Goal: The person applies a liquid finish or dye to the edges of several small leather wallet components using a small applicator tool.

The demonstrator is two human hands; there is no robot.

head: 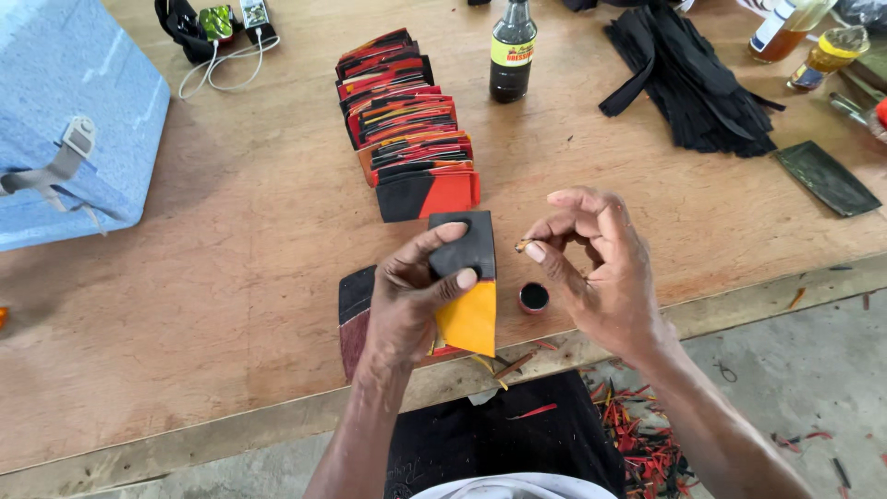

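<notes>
With the left hand (407, 296) gripping the black-and-orange piece (471, 286) just beside the small open cap (533, 298), the right hand (591, 268), pinching a tiny stick (523, 245), could knock the cap and spill dark liquid onto the tabletop (231, 249).

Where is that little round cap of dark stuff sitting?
In the head view, the small round cap sits on the wooden table near its front edge, between the left hand and right hand.

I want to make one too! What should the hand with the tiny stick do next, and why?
Probably dip the small stick into the little open cap of dark liquid. The right hand pinches the stick just above that cap, while the left hand holds the black and orange piece up, seemingly ready for dabbing.
</notes>
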